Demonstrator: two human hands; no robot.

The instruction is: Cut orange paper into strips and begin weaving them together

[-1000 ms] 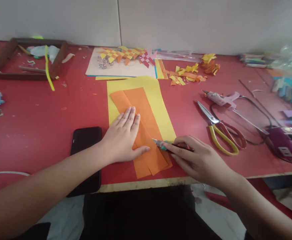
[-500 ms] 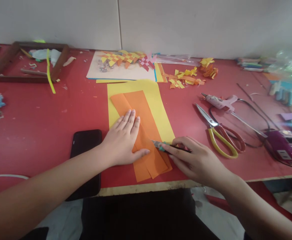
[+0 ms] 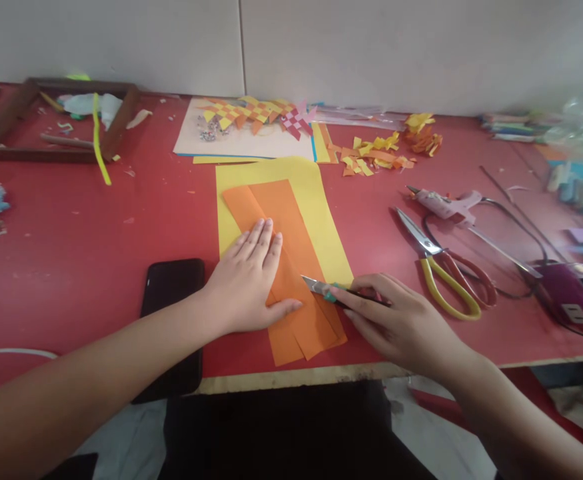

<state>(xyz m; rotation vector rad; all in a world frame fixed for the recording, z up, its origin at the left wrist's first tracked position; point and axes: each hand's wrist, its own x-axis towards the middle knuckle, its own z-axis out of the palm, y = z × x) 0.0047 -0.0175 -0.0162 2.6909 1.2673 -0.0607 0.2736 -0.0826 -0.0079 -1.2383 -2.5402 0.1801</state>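
Observation:
My left hand (image 3: pixel 248 277) lies flat with its fingers stretched over folded orange paper (image 3: pixel 291 213), pressing it down. Under the orange paper is a yellow sheet (image 3: pixel 328 227) on the red table. In my right hand (image 3: pixel 396 320) is a utility knife (image 3: pixel 328 292) with a dark handle and a green part near the blade. Its bare blade points left and lies over the orange paper, close to the paper's fold. I cannot tell whether the blade touches the paper.
Scissors (image 3: pixel 438 267) and a pink glue gun (image 3: pixel 448 205) lie to the right, near a purple power box (image 3: pixel 571 297). A black phone (image 3: pixel 171 287) is beside my left forearm. Behind are paper scraps (image 3: pixel 376 157), woven paper fish (image 3: pixel 251 115) and a wooden frame (image 3: pixel 41 157).
The knife has shifted slightly right over the orange paper, and more of its blade shows. My left hand stays pressed on the paper. The whole view has moved a little.

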